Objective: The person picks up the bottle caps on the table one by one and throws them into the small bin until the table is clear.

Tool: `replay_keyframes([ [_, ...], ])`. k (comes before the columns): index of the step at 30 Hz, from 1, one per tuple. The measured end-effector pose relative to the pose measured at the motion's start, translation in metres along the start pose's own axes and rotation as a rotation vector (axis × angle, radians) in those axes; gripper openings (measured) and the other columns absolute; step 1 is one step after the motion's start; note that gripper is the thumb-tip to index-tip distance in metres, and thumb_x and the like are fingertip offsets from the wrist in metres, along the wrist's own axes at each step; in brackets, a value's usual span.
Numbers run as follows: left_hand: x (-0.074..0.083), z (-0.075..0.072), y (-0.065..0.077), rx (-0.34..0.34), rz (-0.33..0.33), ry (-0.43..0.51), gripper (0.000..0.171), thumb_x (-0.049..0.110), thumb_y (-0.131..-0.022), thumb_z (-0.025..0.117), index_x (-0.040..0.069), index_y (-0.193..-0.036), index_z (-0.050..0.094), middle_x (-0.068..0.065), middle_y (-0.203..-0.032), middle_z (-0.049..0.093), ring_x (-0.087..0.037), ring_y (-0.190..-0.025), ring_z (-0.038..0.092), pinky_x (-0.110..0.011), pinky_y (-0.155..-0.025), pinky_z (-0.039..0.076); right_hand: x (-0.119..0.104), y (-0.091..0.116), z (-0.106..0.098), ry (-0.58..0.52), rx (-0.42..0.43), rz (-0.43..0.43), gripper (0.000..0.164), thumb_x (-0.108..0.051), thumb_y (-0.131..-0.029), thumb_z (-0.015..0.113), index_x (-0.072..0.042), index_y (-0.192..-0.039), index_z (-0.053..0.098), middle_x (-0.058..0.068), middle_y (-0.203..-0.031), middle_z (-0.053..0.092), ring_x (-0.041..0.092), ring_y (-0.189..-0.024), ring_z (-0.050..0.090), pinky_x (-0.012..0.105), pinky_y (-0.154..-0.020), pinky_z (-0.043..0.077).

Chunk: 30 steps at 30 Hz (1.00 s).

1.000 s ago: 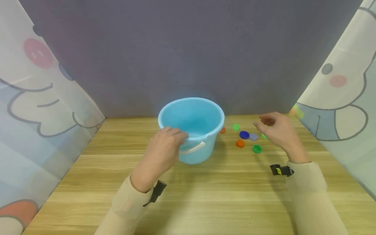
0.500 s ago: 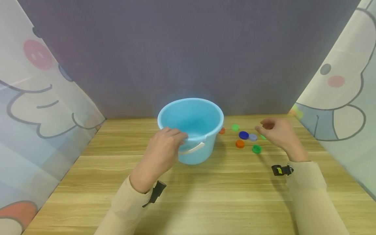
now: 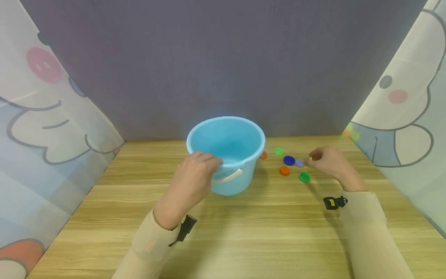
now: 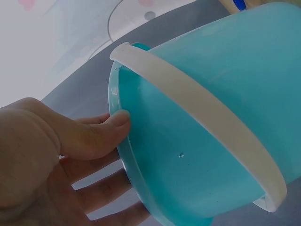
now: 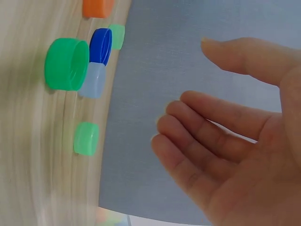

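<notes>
A light blue bucket (image 3: 249,176) with a white handle (image 4: 197,106) stands upright on the table. My left hand (image 3: 191,176) grips its near rim, thumb on the outside and fingers over the inner side. Over the bottle caps at the right, my right hand (image 3: 329,162) hovers with thumb and fingers apart and nothing between them. Near its fingertips lie a pale lavender cap (image 3: 299,163) and a light green cap (image 5: 86,139). Around them are a dark blue cap (image 3: 289,160), a green cap (image 3: 304,177), and an orange cap (image 3: 284,171).
Another light green cap (image 3: 278,151) lies toward the back. A red-orange cap (image 3: 263,155) sits beside the bucket, partly hidden by it. A grey panel (image 3: 223,58) rises behind the wooden table (image 3: 265,240), with printed curtains (image 3: 52,116) on both sides.
My right hand has come down toward the caps, its fingertips now close to the lavender one. The left hand and the bucket have stayed in place.
</notes>
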<state>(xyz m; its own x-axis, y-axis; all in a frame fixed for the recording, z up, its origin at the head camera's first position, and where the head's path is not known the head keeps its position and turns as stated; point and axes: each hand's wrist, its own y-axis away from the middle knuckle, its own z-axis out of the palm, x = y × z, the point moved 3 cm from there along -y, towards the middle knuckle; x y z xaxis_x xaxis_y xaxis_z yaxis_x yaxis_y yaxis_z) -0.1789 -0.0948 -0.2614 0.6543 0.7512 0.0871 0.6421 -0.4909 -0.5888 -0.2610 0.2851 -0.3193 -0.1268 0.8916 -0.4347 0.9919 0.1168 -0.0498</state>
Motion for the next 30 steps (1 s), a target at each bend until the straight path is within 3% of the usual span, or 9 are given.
replay_keyframes([
  [13,-0.001,-0.001,0.001,0.007,0.002,0.001,0.025,-0.007,-0.079,0.078,0.006,-0.1,0.075,-0.005,-0.094,0.074,-0.027,-0.085,0.064,-0.039,-0.071,0.054,0.01,-0.005,0.012,0.007,-0.09,0.0,0.059,-0.034,-0.09,0.073,0.017,-0.119,0.061,0.034,-0.114,0.065,0.05,-0.103,0.062,0.059,-0.085,0.051],
  [20,-0.001,0.0,0.002,0.005,0.005,-0.001,0.026,-0.008,-0.078,0.079,0.006,-0.1,0.075,-0.006,-0.092,0.073,-0.028,-0.083,0.063,-0.039,-0.071,0.054,0.016,-0.006,0.021,0.023,-0.166,0.023,0.063,-0.036,-0.091,0.072,0.017,-0.122,0.06,0.037,-0.125,0.059,0.055,-0.112,0.057,0.062,-0.091,0.049],
  [30,0.0,-0.002,0.002,0.0,0.002,0.002,0.027,-0.008,-0.079,0.078,0.005,-0.102,0.076,-0.006,-0.094,0.074,-0.027,-0.084,0.064,-0.039,-0.071,0.054,0.017,-0.007,0.03,0.022,-0.233,0.03,0.064,-0.033,-0.088,0.076,0.018,-0.122,0.058,0.036,-0.125,0.059,0.055,-0.115,0.055,0.061,-0.093,0.048],
])
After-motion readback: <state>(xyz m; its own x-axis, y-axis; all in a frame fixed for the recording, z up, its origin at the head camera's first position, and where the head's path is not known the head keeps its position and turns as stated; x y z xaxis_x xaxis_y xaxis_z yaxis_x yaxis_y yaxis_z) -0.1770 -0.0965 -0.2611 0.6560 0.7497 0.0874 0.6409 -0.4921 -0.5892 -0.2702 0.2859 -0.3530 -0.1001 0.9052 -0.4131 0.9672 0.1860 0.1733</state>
